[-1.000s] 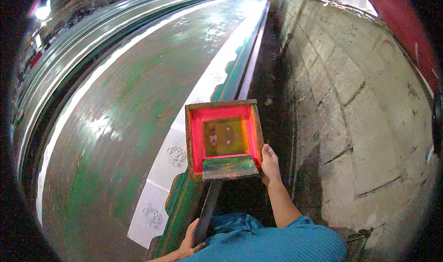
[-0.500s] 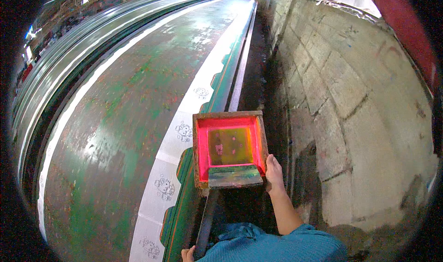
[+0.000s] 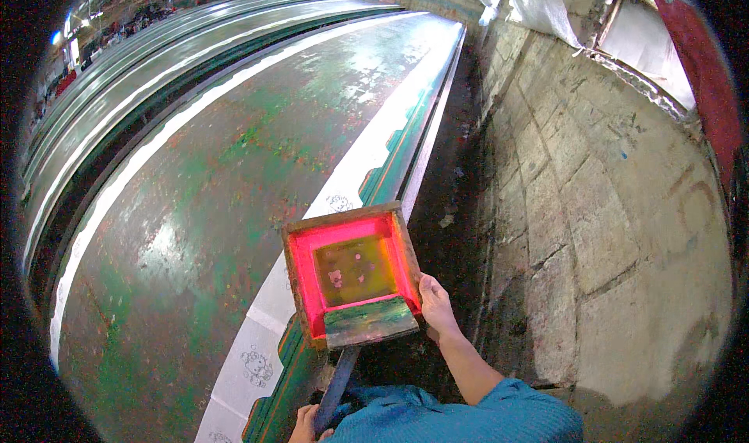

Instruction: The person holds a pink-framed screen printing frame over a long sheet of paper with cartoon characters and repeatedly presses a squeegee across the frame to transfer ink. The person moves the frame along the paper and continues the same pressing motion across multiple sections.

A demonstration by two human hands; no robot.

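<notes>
My right hand (image 3: 437, 306) grips the right side of a square wooden screen-printing frame (image 3: 299, 291), its thumb along the outer edge. Bright pink ink coats the inside borders around an olive-yellow mesh (image 3: 365, 265) with small pink motifs. A flat, stained squeegee (image 3: 373, 323) leans on the near inner side of the frame. The frame is tilted and covers part of a white strip (image 3: 253, 322) printed with outlined cartoon figures. At the lower edge, my left hand (image 3: 306, 425), partly cut off, has its fingers curled around a dark rail-like bar (image 3: 337, 384).
A long table (image 3: 195, 232) stained green and brown stretches away on the left, with more long tables (image 3: 156, 76) beyond. A green scalloped border (image 3: 278, 369) runs by the white strip. To the right are a dark gap (image 3: 460, 185) and a rough grey block wall (image 3: 601, 232).
The frame has shifted left and slightly nearer, turning a little anticlockwise, with my right hand still on it. The whole view has swung somewhat. More of my left hand shows.
</notes>
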